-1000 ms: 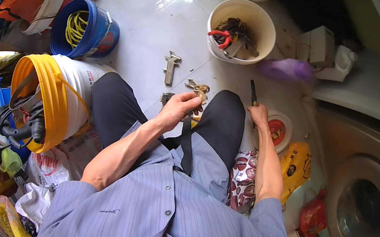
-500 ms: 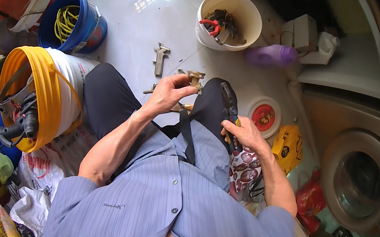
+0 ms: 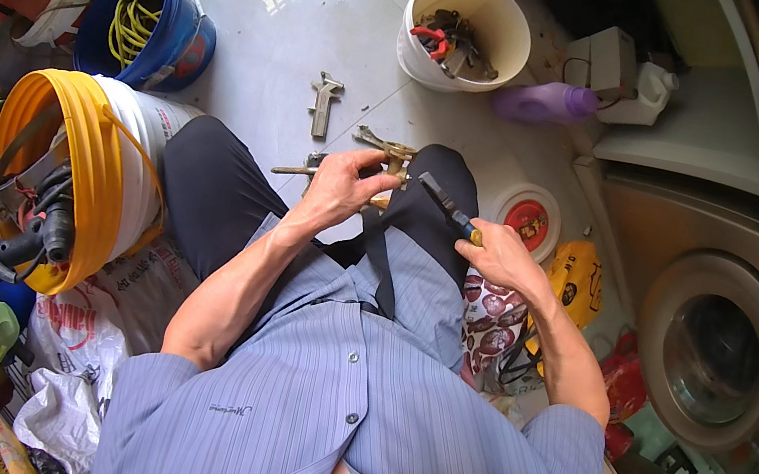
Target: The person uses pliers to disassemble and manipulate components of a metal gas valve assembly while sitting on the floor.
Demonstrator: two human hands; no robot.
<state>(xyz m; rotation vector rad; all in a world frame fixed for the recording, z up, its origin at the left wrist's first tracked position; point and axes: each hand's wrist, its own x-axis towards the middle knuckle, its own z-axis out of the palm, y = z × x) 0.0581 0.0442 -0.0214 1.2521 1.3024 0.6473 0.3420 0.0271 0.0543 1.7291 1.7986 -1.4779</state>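
Seated over the pale tiled floor (image 3: 275,26), the left hand (image 3: 342,188) is clamping a brass plumbing fitting (image 3: 392,153) above the knees while the right hand (image 3: 498,255), gripping a dark-bladed, yellow-handled screwdriver (image 3: 446,206), is aiming its tip there, seemingly needing careful seating.

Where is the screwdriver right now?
In the head view the screwdriver is in the right hand, over the person's right knee, its tip pointing toward the brass fitting held in the left hand.
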